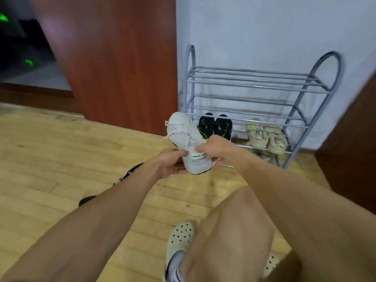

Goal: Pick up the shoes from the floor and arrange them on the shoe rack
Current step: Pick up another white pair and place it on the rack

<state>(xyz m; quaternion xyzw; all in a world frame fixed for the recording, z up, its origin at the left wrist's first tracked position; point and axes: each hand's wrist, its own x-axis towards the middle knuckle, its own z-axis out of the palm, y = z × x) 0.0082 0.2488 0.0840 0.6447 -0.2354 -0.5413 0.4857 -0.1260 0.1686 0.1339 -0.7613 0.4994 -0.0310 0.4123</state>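
Both hands hold one white sneaker [186,139] in the air, in front of the metal shoe rack [256,92]. Left hand [173,162] is closed under and around the heel end, thumb on top near the green tab. Right hand [215,148] is closed on the collar from the other side, fingers pinching the upper. Toe points away from the grip, up and to the left, laces [169,130] hanging loose off that far end.

Beyond the grip, on a low tier: a black pair with green trim [215,127], and to its right a beige pair [268,137]. Upper tiers show nothing on them. Below the left forearm, something dark lies on the wood floor [50,149], probably another shoe; can't tell for sure.

Risks, as judgement: rack tiers are thin bars, so a sneaker set crooked could tip through the gaps or slide off. Loose laces could snag a bar. Placing close to the black pair could knock it.
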